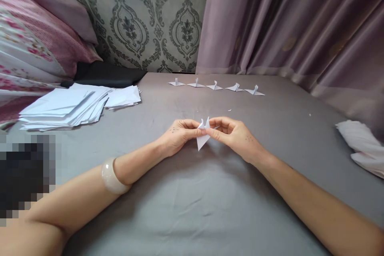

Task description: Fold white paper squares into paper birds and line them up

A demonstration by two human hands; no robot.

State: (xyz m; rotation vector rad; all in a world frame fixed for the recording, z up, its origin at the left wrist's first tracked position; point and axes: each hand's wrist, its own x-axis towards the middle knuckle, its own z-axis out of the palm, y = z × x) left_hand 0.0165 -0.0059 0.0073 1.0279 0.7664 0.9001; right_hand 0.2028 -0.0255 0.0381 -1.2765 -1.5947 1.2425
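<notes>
A white folded paper crane (202, 140) is held up in front of me, with one pointed wing hanging down and two narrow tips sticking up. My left hand (181, 134) pinches it from the left between thumb and fingers. From the right, my right hand (232, 134) grips it the same way, the two thumbs almost meeting at its middle. Part of the crane is hidden behind my fingers. Beyond my hands, several finished-looking white paper cranes (215, 86) stand in a row on the grey sheet (192, 208).
On the left lie a large stack of white paper (60, 104) and a smaller stack (124, 97), with a black cloth (108, 75) behind. White crumpled fabric (360, 144) lies at the right edge. Curtains (270, 20) and a patterned wall (156, 28) bound the back. Tiny paper scraps dot the sheet.
</notes>
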